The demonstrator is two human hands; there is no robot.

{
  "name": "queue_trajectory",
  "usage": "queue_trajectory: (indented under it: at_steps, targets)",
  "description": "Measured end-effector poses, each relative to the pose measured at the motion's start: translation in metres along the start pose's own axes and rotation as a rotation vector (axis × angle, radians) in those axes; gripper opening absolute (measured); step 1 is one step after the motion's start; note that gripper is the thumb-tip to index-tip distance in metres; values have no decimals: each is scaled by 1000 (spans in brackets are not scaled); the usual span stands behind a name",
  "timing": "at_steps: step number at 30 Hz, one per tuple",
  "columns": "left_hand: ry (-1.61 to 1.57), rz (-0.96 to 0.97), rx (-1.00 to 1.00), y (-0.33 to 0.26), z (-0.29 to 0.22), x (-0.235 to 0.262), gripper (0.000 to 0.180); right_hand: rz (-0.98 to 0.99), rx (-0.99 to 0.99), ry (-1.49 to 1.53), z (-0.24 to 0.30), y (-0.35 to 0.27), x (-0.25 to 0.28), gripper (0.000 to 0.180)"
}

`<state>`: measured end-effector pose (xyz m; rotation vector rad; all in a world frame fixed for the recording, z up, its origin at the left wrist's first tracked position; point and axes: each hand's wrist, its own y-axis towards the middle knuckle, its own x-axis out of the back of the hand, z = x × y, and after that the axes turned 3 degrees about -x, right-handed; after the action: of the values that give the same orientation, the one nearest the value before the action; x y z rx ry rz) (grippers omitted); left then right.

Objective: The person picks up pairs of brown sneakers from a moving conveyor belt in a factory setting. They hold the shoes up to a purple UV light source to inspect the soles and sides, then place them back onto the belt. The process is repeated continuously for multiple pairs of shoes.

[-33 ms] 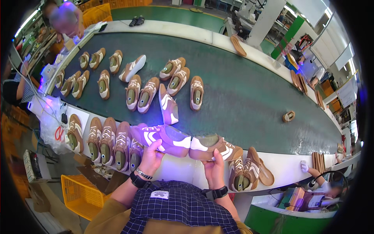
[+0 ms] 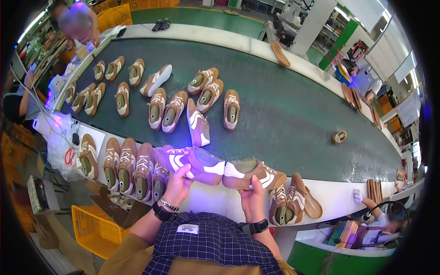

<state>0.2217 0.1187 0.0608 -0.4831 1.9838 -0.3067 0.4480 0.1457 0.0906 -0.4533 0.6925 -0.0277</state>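
My left hand grips a brown sneaker with white stripes, its toe to the left under violet light. In my right hand is a matching brown sneaker, toe to the right. The two white heels meet or nearly meet in front of me, above the white ledge. Left of my left hand, several brown sneakers stand in a row on the ledge. Beside my right hand stands a pair of sneakers, with a loose tan sole next to it.
Beyond the ledge, a dark green conveyor belt carries several sneakers, mostly at the left, and a small brown shoe at the right. A yellow crate sits low at the left. Co-workers are around the belt's edges.
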Motion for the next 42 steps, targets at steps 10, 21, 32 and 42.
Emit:
queue_trajectory:
  at_steps: [10, 21, 32, 42]
  targets:
    - [144, -12, -93, -6, 1, -4, 33, -30, 36, -63, 14, -9, -3, 44]
    - [59, 148, 480, -4, 54, -11, 37, -12, -284, 157, 20, -18, 39, 43]
    - [-238, 316, 595, 96, 108, -36, 55, 122, -393, 241, 115, 41, 80, 58]
    - [259, 53, 189, 136, 105, -31, 45, -246, -51, -887, 169, 318, 80, 46]
